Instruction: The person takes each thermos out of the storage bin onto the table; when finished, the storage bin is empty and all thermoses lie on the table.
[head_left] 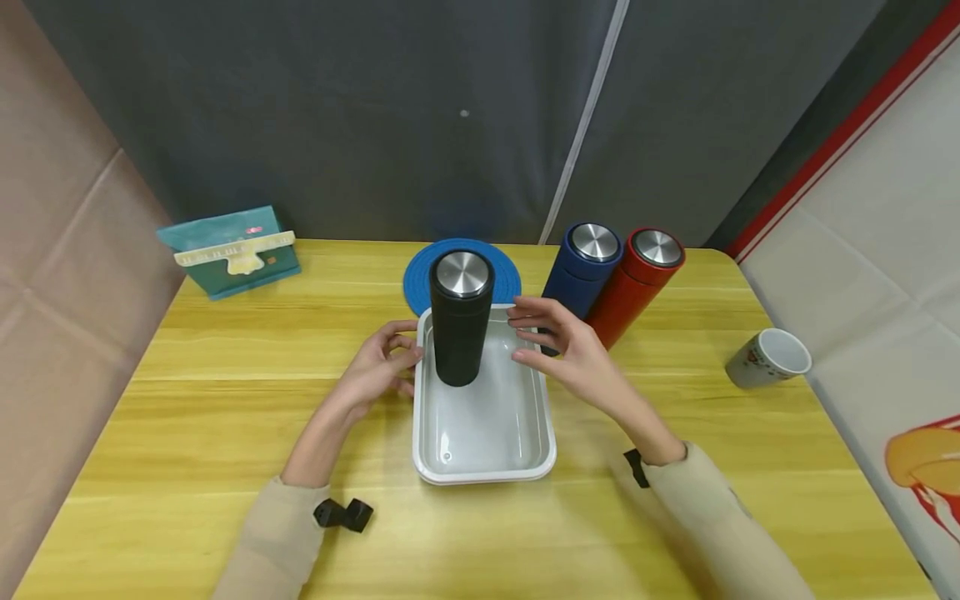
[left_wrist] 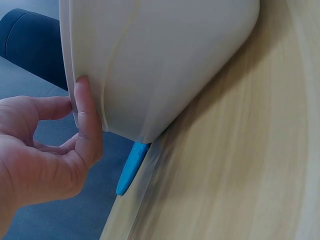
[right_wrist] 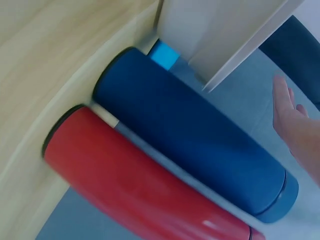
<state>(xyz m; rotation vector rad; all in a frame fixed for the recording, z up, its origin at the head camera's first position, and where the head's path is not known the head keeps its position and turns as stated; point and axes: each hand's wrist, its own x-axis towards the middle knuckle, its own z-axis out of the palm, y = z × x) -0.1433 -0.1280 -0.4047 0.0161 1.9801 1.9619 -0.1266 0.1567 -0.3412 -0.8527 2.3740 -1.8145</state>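
Note:
A white rectangular tub (head_left: pixel 506 433) stands on the table, with a tall black thermos bottle (head_left: pixel 459 342) upright toward its far end. My left hand (head_left: pixel 381 362) is at the tub's left side; the left wrist view shows thumb and fingers pinching the rim, one finger (left_wrist: pixel 87 115) along the outer wall. My right hand (head_left: pixel 570 346) is raised over the tub's right rim, its fingers loosely extended and holding nothing. In the right wrist view that hand (right_wrist: pixel 295 122) appears apart from the black bottle. Blue (head_left: pixel 581 271) and red (head_left: pixel 633 287) thermos bottles stand just beyond it.
A round blue mat (head_left: pixel 420 279) lies behind the tub, partly covered by it. At the back left is a green bag (head_left: pixel 240 258) with a cream clip. A patterned cup (head_left: pixel 757 362) stands at the right edge. A grey partition (head_left: pixel 337 125) rises behind the table.

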